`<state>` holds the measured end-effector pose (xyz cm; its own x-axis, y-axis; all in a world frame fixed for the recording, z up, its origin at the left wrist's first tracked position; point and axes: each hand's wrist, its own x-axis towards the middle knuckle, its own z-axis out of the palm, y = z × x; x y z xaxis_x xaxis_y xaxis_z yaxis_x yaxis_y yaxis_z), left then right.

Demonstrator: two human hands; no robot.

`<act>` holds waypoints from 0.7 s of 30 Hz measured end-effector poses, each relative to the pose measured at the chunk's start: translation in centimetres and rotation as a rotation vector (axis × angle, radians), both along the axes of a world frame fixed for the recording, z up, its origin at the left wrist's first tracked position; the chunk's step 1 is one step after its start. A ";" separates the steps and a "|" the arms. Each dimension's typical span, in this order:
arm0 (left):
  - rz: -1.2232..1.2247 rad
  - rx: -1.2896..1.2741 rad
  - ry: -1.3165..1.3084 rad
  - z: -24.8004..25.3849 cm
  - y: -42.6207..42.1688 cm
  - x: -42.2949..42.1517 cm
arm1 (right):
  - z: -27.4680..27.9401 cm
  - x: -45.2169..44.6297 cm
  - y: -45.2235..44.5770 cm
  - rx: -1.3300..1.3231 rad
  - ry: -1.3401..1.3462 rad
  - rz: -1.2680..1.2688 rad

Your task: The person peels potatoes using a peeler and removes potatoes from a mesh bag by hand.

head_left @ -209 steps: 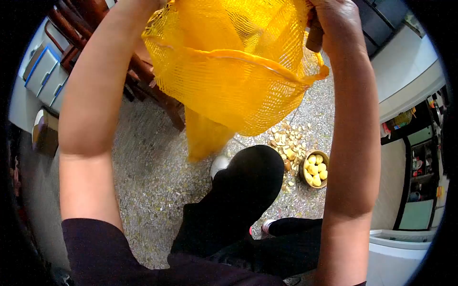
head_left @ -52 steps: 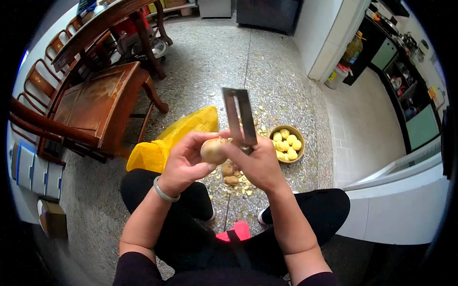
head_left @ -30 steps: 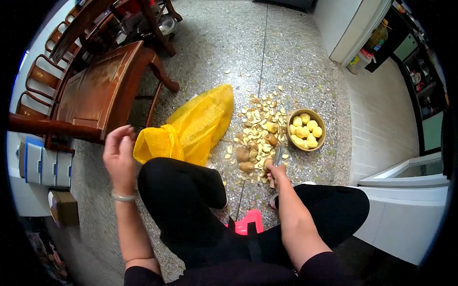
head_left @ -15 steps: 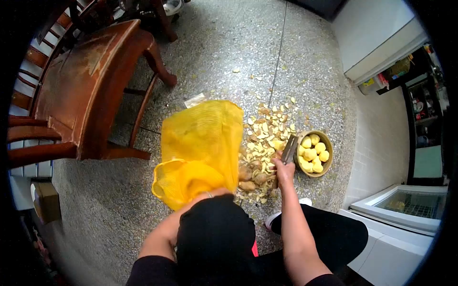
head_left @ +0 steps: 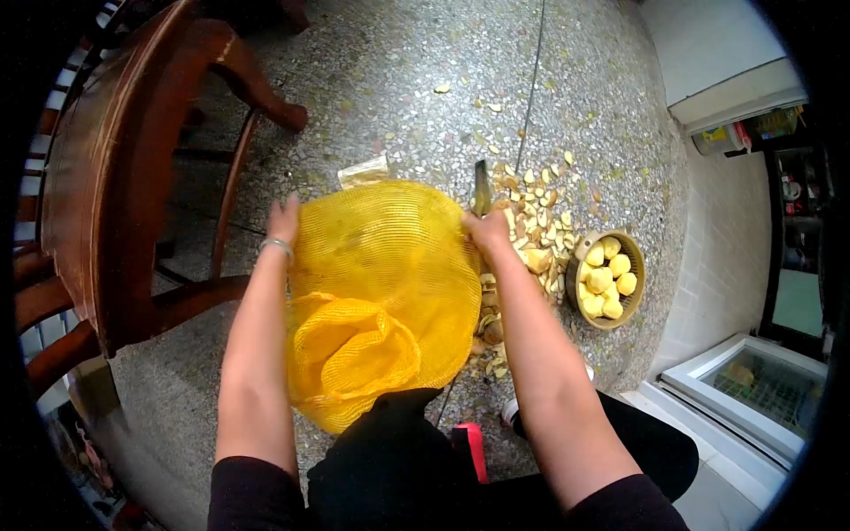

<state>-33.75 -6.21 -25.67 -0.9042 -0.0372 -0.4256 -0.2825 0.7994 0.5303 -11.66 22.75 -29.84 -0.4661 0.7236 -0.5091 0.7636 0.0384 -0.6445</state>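
Note:
A yellow mesh bag (head_left: 390, 239) lies on the floor in front of me, its bunched mouth toward my knee. My left hand (head_left: 283, 226), slightly blurred, grips the bag's upper left edge. At the upper right edge my right hand (head_left: 489, 232) is closed around the metal peeling knife (head_left: 482, 188), its blade pointing away from me, and touches the bag. What the bag holds cannot be made out. Peelings (head_left: 536, 221) are scattered right of it, with unpeeled potatoes (head_left: 492, 332) partly hidden by my forearm. Peeled potatoes (head_left: 600, 280) fill a round basket (head_left: 636, 305).
A wooden chair (head_left: 102, 186) stands at the left. A pale crumpled piece (head_left: 363, 172) lies just beyond the bag. At the right are a white-framed glass panel (head_left: 761, 380) and a doorway. A pink object (head_left: 476, 451) shows between my legs.
My left hand has gone from the bag's mouth to its far left side. My right hand, with the knife, has moved left from the peelings to the bag, which looks more spread out.

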 end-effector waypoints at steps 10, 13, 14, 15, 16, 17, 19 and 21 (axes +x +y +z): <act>0.103 1.130 -0.092 14.5 -0.5 8.9 | 16.3 4.3 -0.1 -0.039 0.574 -0.296; -0.120 1.146 0.090 24.4 -2.0 11.5 | 24.8 5.5 1.0 0.031 0.764 -0.325; -0.154 1.208 0.151 26.8 -2.5 12.5 | 27.2 5.9 1.3 0.077 0.858 -0.319; -0.200 1.290 0.177 28.9 -3.3 13.4 | 30.0 6.2 1.2 0.136 0.947 -0.300; -0.240 1.321 0.267 30.4 -3.9 14.0 | 32.8 6.4 1.2 0.197 1.034 -0.279; -0.228 1.390 0.286 32.0 -4.3 14.6 | 35.3 6.6 1.4 0.257 1.109 -0.231; -0.227 1.524 0.265 34.9 -4.9 15.4 | 39.3 6.8 2.3 0.385 1.212 -0.070; -0.493 1.640 0.108 37.2 -6.7 14.9 | 42.2 6.6 3.0 0.502 1.268 0.064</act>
<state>-18.88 -12.94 11.57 -0.7208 0.6108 0.3276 -0.1057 -0.5640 0.8190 -5.05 25.72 12.35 -0.4515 0.6621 0.5982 -0.3481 0.4866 -0.8013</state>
